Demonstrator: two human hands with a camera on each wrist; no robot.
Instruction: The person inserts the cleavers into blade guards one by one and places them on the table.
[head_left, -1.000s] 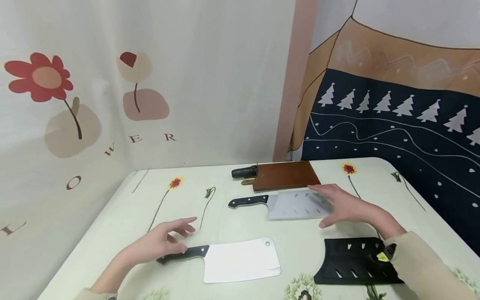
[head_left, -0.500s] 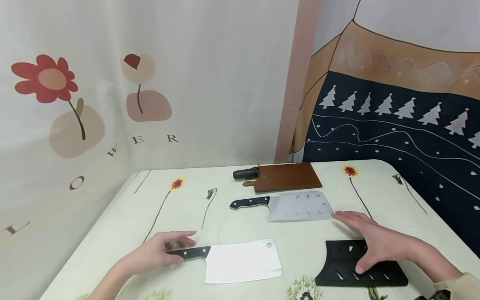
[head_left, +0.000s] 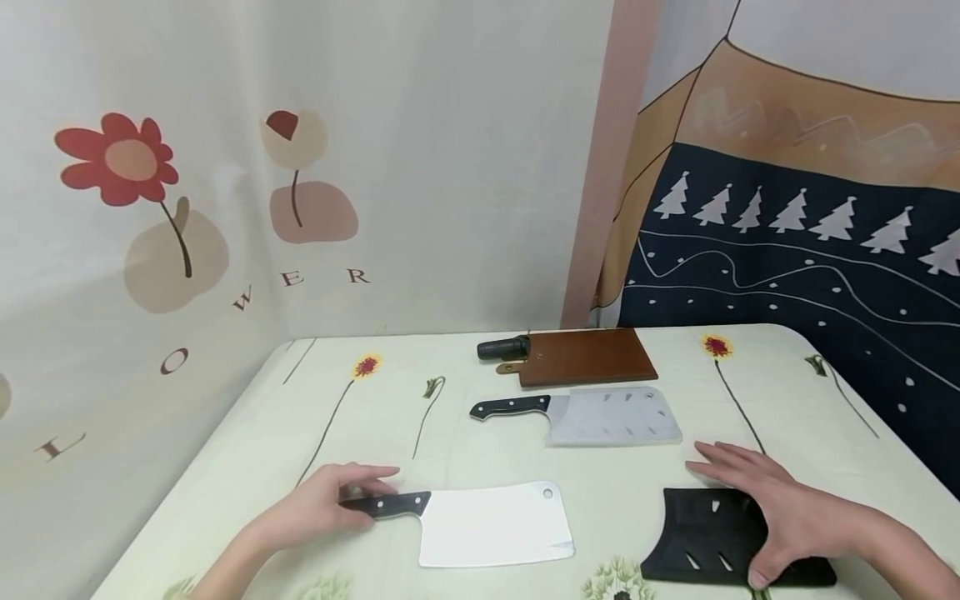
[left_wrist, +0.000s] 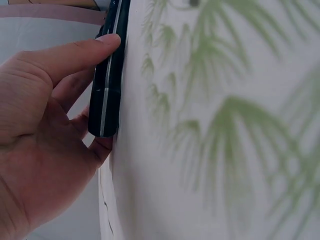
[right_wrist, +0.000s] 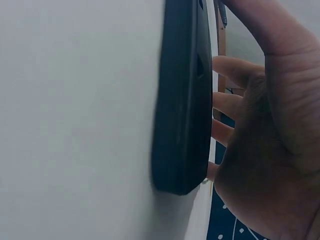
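A cleaver with a bare white blade [head_left: 491, 527] lies flat near the front of the table, its black handle [head_left: 405, 504] pointing left. My left hand [head_left: 315, 512] pinches the handle's end, thumb on the near side and fingers on the far side; the left wrist view shows the thumb [left_wrist: 75, 57] on the handle [left_wrist: 106, 95]. To the right lies a black slotted blade cover [head_left: 693, 537]. Over it my right hand [head_left: 813, 521] is spread, thumb by its front edge, fingers reaching past its back edge. The right wrist view shows the cover [right_wrist: 182, 110] beside the fingers.
Farther back, a second cleaver in a translucent cover [head_left: 615, 417] lies with its black handle leftward. Behind it is a brown leather sheath [head_left: 588, 358] with a black handle [head_left: 502, 348] sticking out. Printed curtains [head_left: 465, 167] stand beyond the table.
My right hand has moved from the translucent-covered cleaver forward and right, over the black cover. My left hand has settled lower and closed round the handle's end. The view has shifted slightly.
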